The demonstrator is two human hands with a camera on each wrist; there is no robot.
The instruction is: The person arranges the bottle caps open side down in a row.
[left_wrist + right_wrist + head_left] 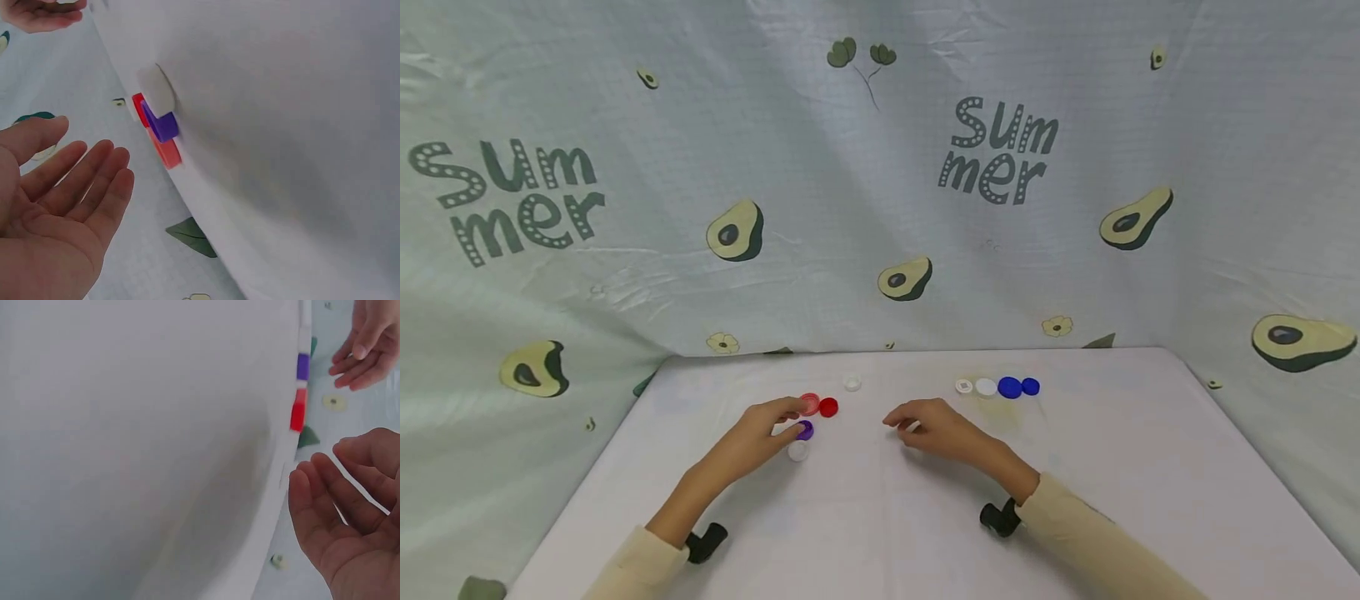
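My left hand (758, 435) hovers by a group of round caps, fingers apart and holding nothing. Beside its fingertips lie a pink-red cap (809, 404), a red cap (828, 407), a purple cap (805, 430) and a white cap (798, 451). In the left wrist view the palm (56, 231) shows empty, with the purple cap (164, 127) and white cap (156, 90) beyond. My right hand (942, 431) is raised right of the group, fingers loosely bent and empty. The right wrist view shows its bare palm (356, 531).
A whitish clear cap (852, 382) lies toward the back. Farther right, a small white cap (963, 387), a larger white cap (987, 387), a large blue cap (1010, 387) and a smaller blue cap (1031, 387) form a row. A patterned cloth hangs behind the table (880, 533).
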